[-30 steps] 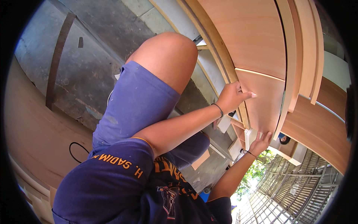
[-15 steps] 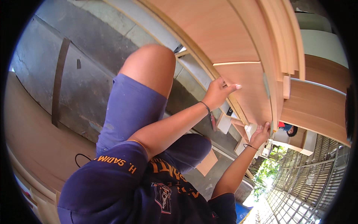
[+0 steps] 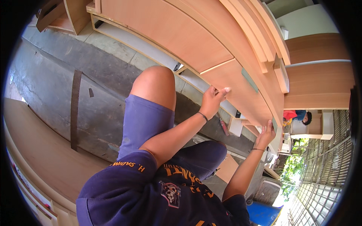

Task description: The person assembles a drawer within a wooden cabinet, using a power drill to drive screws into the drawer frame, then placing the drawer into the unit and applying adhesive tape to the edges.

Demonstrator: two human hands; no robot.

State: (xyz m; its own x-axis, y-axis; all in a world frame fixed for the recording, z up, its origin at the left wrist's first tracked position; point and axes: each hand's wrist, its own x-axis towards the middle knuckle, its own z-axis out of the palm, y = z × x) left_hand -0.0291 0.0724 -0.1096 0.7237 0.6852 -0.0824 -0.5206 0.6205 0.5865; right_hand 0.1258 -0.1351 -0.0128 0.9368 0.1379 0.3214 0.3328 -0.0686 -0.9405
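A light-brown wooden drawer front (image 3: 241,90) lies between my two hands, set in a long wooden cabinet (image 3: 166,30). My left hand (image 3: 213,100) pinches its lower edge, thumb on the face and the other fingers curled behind. At the panel's right end, my right hand (image 3: 266,133) is closed around the edge, its fingers partly hidden. A pale green strip (image 3: 250,80) shows along the upper side of the panel. Beside it on the left is a longer matching front, with a thin pale seam between the two.
Several stacked wooden boards (image 3: 260,34) rest on the cabinet. A red-handled tool (image 3: 224,126) lies on the floor below. Another person (image 3: 301,116) is farther off at the right. A blue container (image 3: 264,213) stands by my right elbow, and a large brown panel (image 3: 45,147) lies at the left.
The view has swung, bringing more of the cabinet's left part into sight. More of the green strip shows along the panel's upper side. Both hands keep their hold on the drawer front.
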